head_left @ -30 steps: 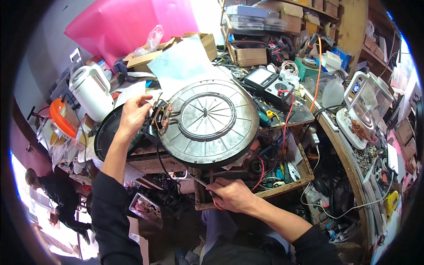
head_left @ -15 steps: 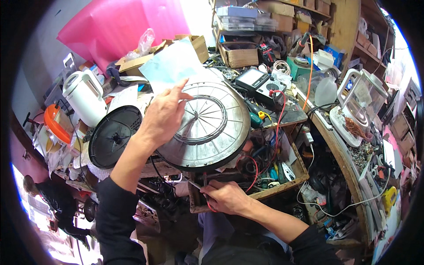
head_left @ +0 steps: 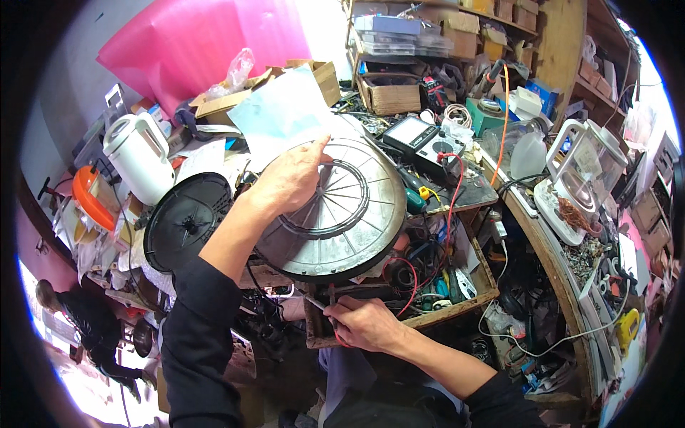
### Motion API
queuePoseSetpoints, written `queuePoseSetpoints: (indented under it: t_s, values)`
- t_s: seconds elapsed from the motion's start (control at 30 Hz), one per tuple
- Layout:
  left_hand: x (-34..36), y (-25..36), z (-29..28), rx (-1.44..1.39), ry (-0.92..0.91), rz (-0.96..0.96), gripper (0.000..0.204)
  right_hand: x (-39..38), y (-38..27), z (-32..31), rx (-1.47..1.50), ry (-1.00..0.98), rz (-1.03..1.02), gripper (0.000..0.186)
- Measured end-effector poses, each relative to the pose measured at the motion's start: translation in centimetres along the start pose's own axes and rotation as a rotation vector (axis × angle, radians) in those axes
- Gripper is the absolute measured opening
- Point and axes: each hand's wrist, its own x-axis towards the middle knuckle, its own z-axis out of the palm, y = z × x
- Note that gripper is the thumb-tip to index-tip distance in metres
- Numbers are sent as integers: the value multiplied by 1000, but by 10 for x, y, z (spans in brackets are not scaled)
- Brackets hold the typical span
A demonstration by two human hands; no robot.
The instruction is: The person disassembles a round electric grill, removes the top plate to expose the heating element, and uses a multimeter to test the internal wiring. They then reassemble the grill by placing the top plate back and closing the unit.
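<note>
One round ribbed disc (head_left: 341,211) lies ahead, the left hand (head_left: 291,180) nearer, over its left part, fingers bent, grip indiscernible; the right hand (head_left: 365,324), short of its near rim, clasps a slim rod (head_left: 312,300).

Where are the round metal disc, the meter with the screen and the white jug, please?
Round metal disc (head_left: 344,197): head view, on the ribbed area inside its dark ring.
Meter (head_left: 422,145): head view, on its casing between screen and dial.
White jug (head_left: 135,158): head view, middle of its body.

Pale wall (head_left: 70,75) left, wooden shelving (head_left: 560,64) right — bright light (head_left: 53,357) lower left
</note>
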Motion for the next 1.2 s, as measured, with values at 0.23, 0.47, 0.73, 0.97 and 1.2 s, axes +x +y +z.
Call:
queuePoseSetpoints:
  t_s: [0.23, 0.47, 0.73, 0.97, 1.2]
  values:
    - [10, 4, 2, 10, -24, 24, 63, 1, 0, -1, 26, 3, 8, 30]
    - [16, 13, 0, -76, -11, 79, 59, -1, 0, -4, 12, -86, 42, 34]
    - [-11, 12, -28, 76, 128, -118, 50, 0, 1, -1, 20, -55, 36, 33]
    - [-68, 28, -46, 50, 550, -239, 19, -2, 3, 1, 32, -35, 52, 31]
    - [-147, 42, -50, 19, 758, -391, 39, -1, 2, -1, 130, -4, 68, 27]
